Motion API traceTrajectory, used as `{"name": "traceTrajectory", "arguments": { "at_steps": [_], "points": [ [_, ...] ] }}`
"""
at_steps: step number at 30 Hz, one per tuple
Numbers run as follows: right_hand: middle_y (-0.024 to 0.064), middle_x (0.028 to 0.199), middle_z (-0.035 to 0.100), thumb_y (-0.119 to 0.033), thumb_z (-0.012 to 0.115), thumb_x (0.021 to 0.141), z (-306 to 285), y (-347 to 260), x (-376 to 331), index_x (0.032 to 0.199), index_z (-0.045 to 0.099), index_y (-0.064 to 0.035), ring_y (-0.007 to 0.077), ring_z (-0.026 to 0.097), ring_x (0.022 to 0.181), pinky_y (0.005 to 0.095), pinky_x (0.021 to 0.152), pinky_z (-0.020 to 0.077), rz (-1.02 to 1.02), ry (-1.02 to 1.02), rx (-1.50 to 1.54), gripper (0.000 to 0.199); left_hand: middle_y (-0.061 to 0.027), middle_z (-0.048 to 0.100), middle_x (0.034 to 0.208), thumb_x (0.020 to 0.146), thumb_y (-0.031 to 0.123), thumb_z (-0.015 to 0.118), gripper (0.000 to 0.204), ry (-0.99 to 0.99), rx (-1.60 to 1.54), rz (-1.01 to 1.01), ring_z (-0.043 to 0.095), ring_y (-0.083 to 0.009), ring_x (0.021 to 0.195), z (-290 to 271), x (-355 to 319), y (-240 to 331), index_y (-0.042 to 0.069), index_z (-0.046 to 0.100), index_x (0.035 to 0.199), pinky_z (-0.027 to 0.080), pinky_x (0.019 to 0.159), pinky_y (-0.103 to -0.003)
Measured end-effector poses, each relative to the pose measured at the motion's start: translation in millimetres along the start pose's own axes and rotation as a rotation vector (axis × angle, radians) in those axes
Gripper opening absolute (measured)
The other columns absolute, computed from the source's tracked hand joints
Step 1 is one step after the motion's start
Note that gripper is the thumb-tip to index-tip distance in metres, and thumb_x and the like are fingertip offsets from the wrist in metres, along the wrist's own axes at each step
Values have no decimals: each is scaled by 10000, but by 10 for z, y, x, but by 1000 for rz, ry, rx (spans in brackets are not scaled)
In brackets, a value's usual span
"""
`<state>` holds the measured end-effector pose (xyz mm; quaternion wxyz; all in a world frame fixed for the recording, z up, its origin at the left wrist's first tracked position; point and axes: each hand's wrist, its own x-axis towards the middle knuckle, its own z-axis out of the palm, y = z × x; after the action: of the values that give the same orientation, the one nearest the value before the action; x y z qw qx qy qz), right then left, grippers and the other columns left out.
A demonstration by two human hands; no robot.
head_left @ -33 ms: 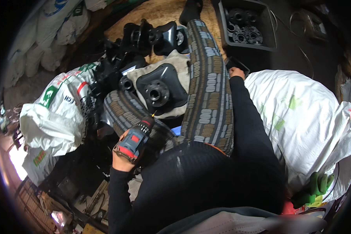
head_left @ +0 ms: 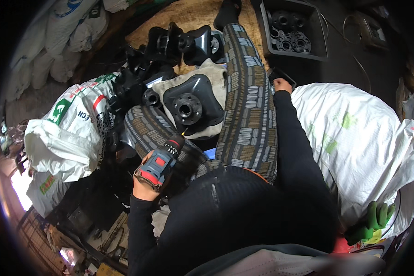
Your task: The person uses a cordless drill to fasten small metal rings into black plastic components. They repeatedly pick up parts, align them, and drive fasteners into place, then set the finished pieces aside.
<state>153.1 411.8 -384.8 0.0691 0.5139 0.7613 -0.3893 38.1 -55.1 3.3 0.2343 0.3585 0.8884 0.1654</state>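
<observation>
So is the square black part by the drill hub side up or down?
Up: the black part rests on pale cloth, its round, holed hub facing you.

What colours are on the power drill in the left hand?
The power drill is blue-grey with red and black parts, best seen in the head view.

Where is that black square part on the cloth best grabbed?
Probably by the round flange at its middle, from above: it stands raised on the black square part and has a rim to curl around. Legs flank it, and the drill in the left hand points toward its near side, so a low approach looks awkward.
</observation>
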Motion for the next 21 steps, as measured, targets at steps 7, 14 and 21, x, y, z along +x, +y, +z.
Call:
{"name": "traceTrajectory", "arguments": {
  "at_steps": [7, 14, 21],
  "points": [
    [111, 1018, 677, -131, 594, 927, -856, -1554, -1701, 1217, 576, -9, 127, 639, 833, 216, 641, 523, -462, -252, 1014, 315, -46, 625, 914, 638, 138, 725, 329, 165, 228, 311, 625, -270, 833, -269, 195, 152, 148, 636, 954, 498, 739, -396],
    [87, 884, 688, -82, 649, 881, -662, -1938, -2487, 1034, 660, 7, 63, 570, 610, 171, 515, 441, -303, -1042, 1151, 177, -33, 609, 861, 630, 150, 734, 328, 187, 209, 479, 615, -240, 751, -340, 274, 270, 157, 622, 938, 484, 642, -378],
    [59, 872, 663, -98, 636, 896, -451, -1922, -2545, 1053, 660, 12, 66, 603, 632, 179, 530, 511, -150, -1206, 1215, 193, -54, 628, 997, 641, 129, 754, 416, 32, 150, 326, 625, -289, 954, -337, 71, 202, 134, 633, 1038, 469, 952, -434]
  ]
}}
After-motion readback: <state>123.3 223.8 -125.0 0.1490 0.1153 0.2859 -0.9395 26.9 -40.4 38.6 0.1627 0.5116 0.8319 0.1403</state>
